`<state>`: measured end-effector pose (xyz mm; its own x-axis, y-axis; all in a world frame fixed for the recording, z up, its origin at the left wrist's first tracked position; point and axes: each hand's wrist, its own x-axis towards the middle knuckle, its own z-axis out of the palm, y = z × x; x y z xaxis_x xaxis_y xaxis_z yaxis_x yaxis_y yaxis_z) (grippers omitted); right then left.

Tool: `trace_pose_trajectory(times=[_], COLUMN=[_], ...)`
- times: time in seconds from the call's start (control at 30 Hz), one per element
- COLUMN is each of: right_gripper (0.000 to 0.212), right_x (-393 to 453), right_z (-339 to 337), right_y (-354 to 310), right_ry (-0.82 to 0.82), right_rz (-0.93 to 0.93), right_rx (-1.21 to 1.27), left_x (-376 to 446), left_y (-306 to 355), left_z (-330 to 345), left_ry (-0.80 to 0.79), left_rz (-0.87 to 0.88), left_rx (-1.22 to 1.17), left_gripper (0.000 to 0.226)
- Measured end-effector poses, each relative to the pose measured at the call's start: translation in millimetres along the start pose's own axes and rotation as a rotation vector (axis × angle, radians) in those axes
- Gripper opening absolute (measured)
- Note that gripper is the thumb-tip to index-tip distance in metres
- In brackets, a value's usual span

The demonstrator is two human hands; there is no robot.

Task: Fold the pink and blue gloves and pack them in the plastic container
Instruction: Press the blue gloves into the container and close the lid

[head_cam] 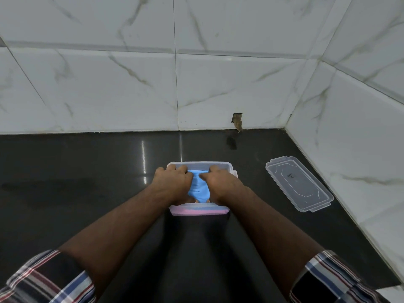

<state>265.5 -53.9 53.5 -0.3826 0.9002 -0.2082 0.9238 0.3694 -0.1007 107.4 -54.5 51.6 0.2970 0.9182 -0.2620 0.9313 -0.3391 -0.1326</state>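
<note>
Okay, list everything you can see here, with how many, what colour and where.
plastic container: one, clear, on the counter at centre.
blue glove: one, light blue, inside the container on top.
pink glove: one, pink, at the container's near edge, below the blue.
lid: one, clear, flat on the counter to the right, apart from the container.
counter: one, dark and glossy.
wall tiles: white marble pattern, behind and at right.
left hand: pressing on the blue glove.
right hand: pressing on the blue glove.
</note>
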Motion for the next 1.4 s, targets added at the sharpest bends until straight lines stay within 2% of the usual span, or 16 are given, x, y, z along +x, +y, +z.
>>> trace_pose_trajectory(times=[0.2, 0.27, 0.43, 0.53, 0.67, 0.77, 0.83, 0.93, 1.13, 1.27, 1.4], right_gripper=[0.048, 0.044, 0.031, 0.037, 0.022, 0.016, 0.017, 0.02, 0.04, 0.035, 0.041], right_x=[1, -3, -9, -17, -32, -46, -54, -66, -88, -87, -85], right_z=[-5, -6, -6, -10, -15, -11, -5, 3, 28, 42, 45], right_y=[-1, -2, -3, 3, 28, 61, 88, 126, 175, 179, 178], right_ry=[-0.019, -0.002, 0.037, 0.126, 0.322, 0.433, 0.442, 0.364, 0.177, 0.14, 0.25], right_rz=[-0.016, -0.018, 0.016, 0.001, -0.001, 0.021, 0.103, 0.358, 0.583, 0.528, 0.451], right_rx=[0.022, 0.035, 0.083, 0.163, 0.218, 0.218, 0.226, 0.261, 0.175, 0.251, 0.395], left_x=[-8, -10, -8, -2, 9, 21, 27, 36, 49, 53, 55], left_y=[-6, -4, 11, 28, 61, 85, 104, 132, 173, 184, 193], left_z=[-1, -3, -2, -6, -17, -28, -34, -39, -39, -29, -24], left_ry=[0.039, 0.115, 0.374, 0.45, 0.491, 0.483, 0.494, 0.475, 0.28, 0.174, 0.081], left_rz=[-0.06, -0.083, -0.063, -0.024, 0.026, 0.062, 0.091, 0.128, 0.098, 0.03, -0.028], left_rx=[-0.18, -0.233, -0.197, -0.22, -0.325, -0.359, -0.384, -0.457, -0.716, -0.82, -0.87], left_gripper=[0.073, 0.064, 0.041, 0.034, 0.047, 0.049, 0.046, 0.042, 0.045, 0.049, 0.046])
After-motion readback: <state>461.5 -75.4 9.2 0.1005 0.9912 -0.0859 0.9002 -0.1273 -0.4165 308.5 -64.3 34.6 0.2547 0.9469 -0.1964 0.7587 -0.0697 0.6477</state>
